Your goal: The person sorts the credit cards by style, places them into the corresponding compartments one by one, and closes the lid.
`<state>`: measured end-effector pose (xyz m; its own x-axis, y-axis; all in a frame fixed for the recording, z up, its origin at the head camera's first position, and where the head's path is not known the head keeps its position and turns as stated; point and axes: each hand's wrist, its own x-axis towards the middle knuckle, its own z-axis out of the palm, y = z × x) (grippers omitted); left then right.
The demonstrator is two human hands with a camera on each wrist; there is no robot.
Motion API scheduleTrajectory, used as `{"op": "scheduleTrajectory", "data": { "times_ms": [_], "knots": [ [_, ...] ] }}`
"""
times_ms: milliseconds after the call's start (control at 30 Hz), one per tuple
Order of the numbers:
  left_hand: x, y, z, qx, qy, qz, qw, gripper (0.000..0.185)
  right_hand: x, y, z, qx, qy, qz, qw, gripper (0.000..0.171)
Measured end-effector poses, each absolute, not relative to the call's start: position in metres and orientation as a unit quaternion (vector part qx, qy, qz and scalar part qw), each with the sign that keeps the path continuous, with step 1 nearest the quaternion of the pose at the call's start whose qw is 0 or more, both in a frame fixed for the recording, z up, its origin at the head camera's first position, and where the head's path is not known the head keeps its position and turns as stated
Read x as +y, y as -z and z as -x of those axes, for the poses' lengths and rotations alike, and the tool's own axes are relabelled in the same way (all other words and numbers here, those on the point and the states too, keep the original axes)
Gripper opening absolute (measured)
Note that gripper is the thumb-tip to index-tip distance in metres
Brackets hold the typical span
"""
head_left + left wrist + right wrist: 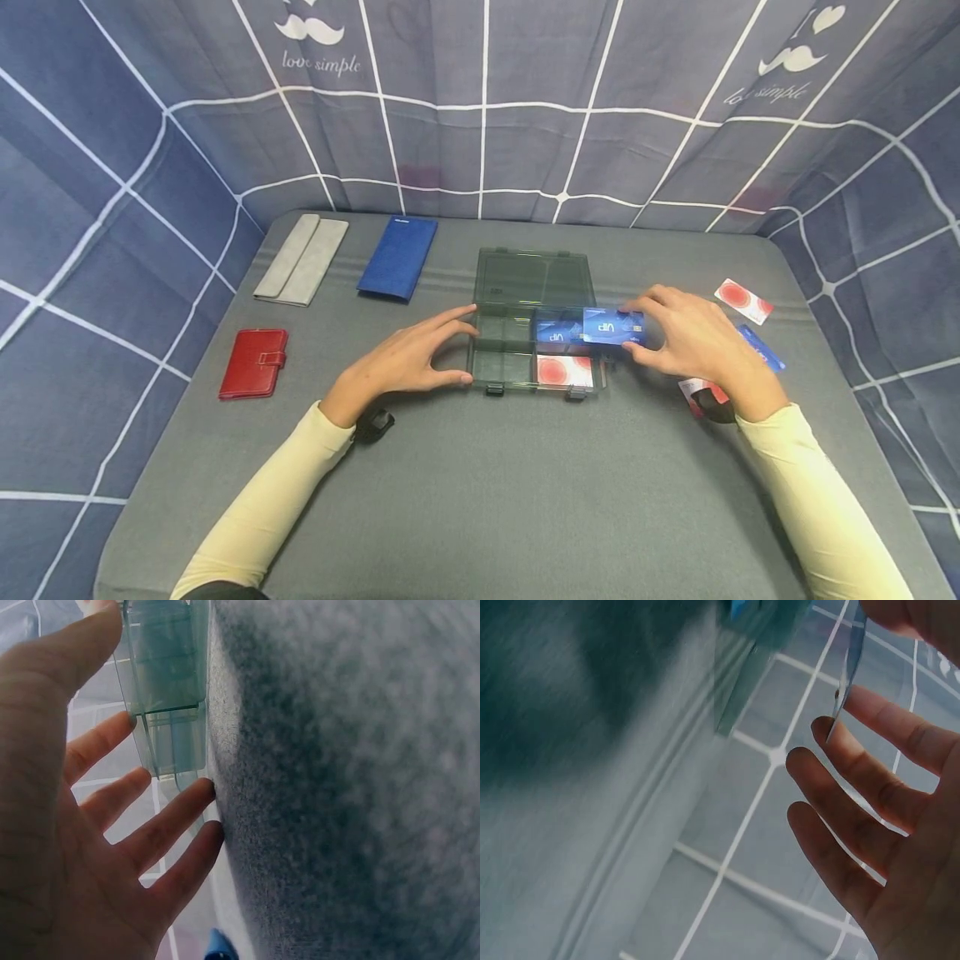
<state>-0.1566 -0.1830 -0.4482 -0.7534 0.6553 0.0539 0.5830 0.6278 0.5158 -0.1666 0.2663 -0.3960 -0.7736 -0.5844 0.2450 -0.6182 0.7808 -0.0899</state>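
Observation:
A clear green-tinted box lies open mid-table, its lid folded back. Inside are a blue VIP card and a red-and-white card. My right hand pinches a second blue VIP card by its right end, just above the box's right side. In the right wrist view the card shows edge-on between thumb and forefinger. My left hand is spread against the box's left wall with straight fingers; in the left wrist view its fingers lie beside the box.
Three wallets lie at the left: grey, blue and red. Loose cards lie right of the box: red-and-white, blue, and one partly under my right wrist. The grey table is ringed by a checked cloth.

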Motion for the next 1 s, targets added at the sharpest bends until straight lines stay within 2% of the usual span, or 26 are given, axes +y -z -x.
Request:
{"op": "scheduleTrajectory", "data": {
  "times_ms": [700,1000],
  "knots": [
    [-0.184,0.447,0.157,0.9,-0.261,-0.339,0.081,0.073,0.185,0.393,0.161,-0.91,-0.078,-0.402,0.061,0.052],
    [-0.184,0.447,0.157,0.901,-0.26,-0.337,0.084,0.073,0.156,0.4,0.152,-0.899,-0.062,-0.43,0.056,0.047]
  ]
}}
